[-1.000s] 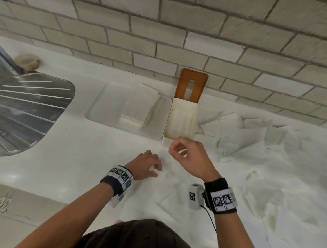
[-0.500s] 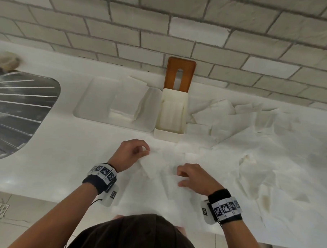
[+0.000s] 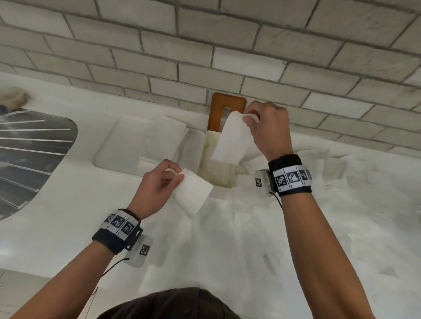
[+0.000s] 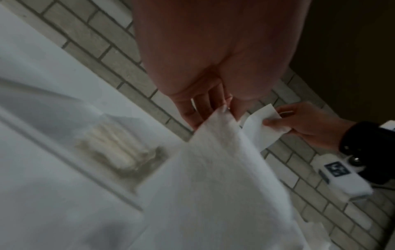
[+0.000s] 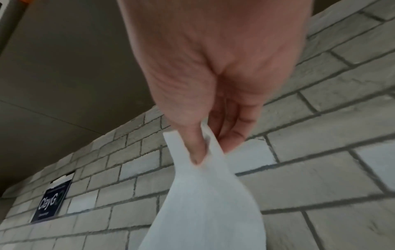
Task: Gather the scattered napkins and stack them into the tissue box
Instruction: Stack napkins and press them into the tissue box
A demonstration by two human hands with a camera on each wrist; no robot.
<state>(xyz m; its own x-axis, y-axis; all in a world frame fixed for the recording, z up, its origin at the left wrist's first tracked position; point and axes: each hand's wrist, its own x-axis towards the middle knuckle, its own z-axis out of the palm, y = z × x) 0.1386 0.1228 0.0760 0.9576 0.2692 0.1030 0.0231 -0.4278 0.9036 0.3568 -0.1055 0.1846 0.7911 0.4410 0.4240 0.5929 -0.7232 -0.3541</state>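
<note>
My right hand [image 3: 251, 117] pinches the top corner of a white napkin [image 3: 230, 141] that hangs over the open cream tissue box [image 3: 206, 159]. In the right wrist view the thumb and fingers [image 5: 196, 148] pinch that napkin [image 5: 205, 203]. My left hand [image 3: 175, 176] pinches another folded napkin [image 3: 193, 192] just left of the box's front end, lifted off the counter. The left wrist view shows this napkin [image 4: 213, 186] hanging from my fingertips [image 4: 222, 108], with the right hand [image 4: 299, 123] beyond. The box's brown lid [image 3: 217, 111] stands upright against the wall. Several loose napkins [image 3: 323, 212] lie scattered over the counter to the right.
A shallow white tray [image 3: 123, 143] with a stack of folded napkins [image 3: 167, 138] lies left of the box. A steel sink drainer [image 3: 23, 163] is at the far left. A grey brick wall [image 3: 209, 50] runs behind the counter.
Both hands rose off the counter, each with a napkin. The right hand moved up and back over the box; the left lifted its napkin toward the box's front.
</note>
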